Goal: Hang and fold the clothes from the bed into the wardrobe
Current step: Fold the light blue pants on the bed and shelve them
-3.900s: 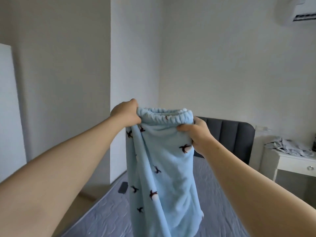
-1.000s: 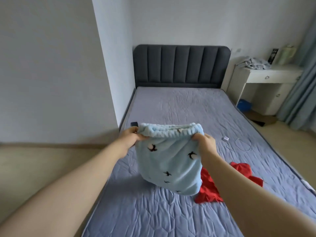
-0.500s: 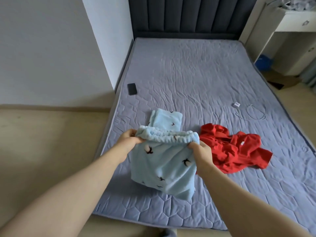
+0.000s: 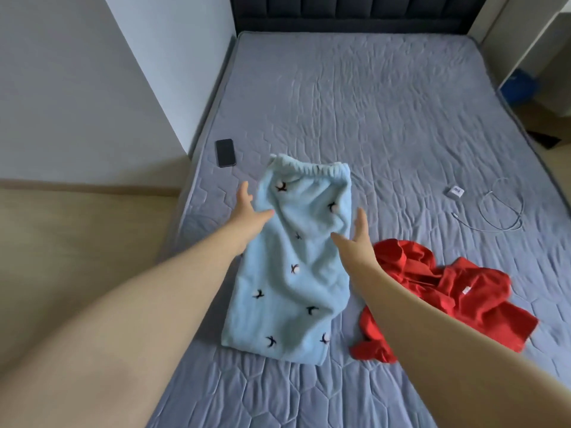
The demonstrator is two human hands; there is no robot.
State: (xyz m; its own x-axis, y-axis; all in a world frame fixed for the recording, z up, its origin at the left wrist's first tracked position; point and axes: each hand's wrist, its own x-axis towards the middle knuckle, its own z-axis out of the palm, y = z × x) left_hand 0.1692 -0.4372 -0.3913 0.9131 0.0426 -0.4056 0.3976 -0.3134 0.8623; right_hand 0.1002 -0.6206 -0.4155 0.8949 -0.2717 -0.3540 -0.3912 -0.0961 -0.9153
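Light blue fleece trousers (image 4: pixel 296 267) with small dark bird prints lie flat on the grey quilted bed (image 4: pixel 386 112), the elastic waistband at the far end. My left hand (image 4: pixel 247 211) hovers open at their left edge, fingers spread. Over the right edge is my right hand (image 4: pixel 355 239), open too, holding nothing. A crumpled red garment (image 4: pixel 448 291) lies just right of the trousers, partly under my right forearm.
A black phone (image 4: pixel 225 152) lies near the bed's left edge. A white charger plug (image 4: pixel 455 191) with its cable (image 4: pixel 500 217) sits on the right. Dark headboard (image 4: pixel 355 13) at the far end, white wall corner (image 4: pixel 173 72) left, wooden floor (image 4: pixel 77 242) beside the bed.
Both hands have let go of the waistband. The trousers, held up before, now lie spread flat on the bed with the waistband away from me. The view has tilted down.
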